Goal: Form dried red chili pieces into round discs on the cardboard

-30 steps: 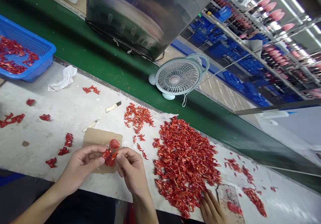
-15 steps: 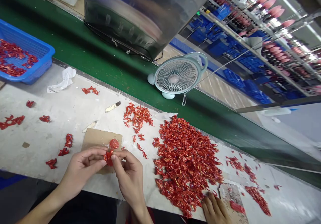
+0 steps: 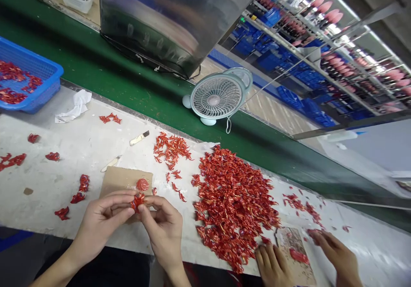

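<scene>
Over a piece of brown cardboard [image 3: 111, 180], my left hand [image 3: 104, 216] and my right hand [image 3: 162, 222] pinch a small shiny red piece [image 3: 137, 202] between their fingertips. Its exact kind is too small to tell. A round red lump [image 3: 142, 184] sits on the cardboard just beyond my fingers. Left of my left hand lie a few red assembled-looking pieces [image 3: 84, 183]. A small heap of thin, pointed red parts [image 3: 171, 147] is past the cardboard, and a large pile of similar red pieces [image 3: 234, 205] spreads to my right.
Two small knives [image 3: 139, 138] lie behind the cardboard. A blue basket [image 3: 48, 88] with red pieces stands at left, near crumpled white paper [image 3: 75, 107]. A fan [image 3: 215, 98] stands on the green belt [image 3: 135, 90]. At right, another person's hands [image 3: 272, 263] work beside a second board [image 3: 297, 252].
The whole view has shifted slightly. My hands still hold the red piece, which now looks turned between my fingers. The other person's second hand has come into view at right.
</scene>
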### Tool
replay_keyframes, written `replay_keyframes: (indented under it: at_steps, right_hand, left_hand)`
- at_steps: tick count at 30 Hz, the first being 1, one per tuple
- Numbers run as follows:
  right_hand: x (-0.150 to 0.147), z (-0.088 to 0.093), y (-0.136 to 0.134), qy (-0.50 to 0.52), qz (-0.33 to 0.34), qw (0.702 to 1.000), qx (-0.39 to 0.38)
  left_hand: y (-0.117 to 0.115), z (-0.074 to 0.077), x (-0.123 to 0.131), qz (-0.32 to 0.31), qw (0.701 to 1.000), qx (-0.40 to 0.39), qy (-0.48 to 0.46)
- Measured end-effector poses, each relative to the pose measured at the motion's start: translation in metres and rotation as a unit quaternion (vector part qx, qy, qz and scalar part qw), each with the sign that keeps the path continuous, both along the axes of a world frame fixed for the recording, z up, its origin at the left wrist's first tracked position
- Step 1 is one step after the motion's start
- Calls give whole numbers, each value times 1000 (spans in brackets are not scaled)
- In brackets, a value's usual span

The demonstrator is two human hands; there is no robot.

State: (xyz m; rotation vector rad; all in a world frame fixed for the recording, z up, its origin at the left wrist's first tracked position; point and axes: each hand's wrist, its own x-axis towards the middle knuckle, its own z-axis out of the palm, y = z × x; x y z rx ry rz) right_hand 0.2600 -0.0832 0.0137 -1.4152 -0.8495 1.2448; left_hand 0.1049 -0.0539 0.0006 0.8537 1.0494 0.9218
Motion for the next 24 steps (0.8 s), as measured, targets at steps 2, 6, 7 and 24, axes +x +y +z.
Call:
replay_keyframes:
  at_steps: [2,6,7,24]
  right_hand:
    - [-3,1,-1,-3,-12,1000,14]
    - [-8,2,-3,-9,-30,999,36]
    - [-9,2,-3,-4,-31,999,33]
    - [223,-16,-49,-437,-312,838,-98]
  left_hand:
    - [-1,-1,-1,-1,1000,7,9]
    - [-5,-8,-2,-14,1000,6,18]
    - [-5,-11,-2,-18,1000,8,22]
    - [2,-62,-64,-34,904,248,347]
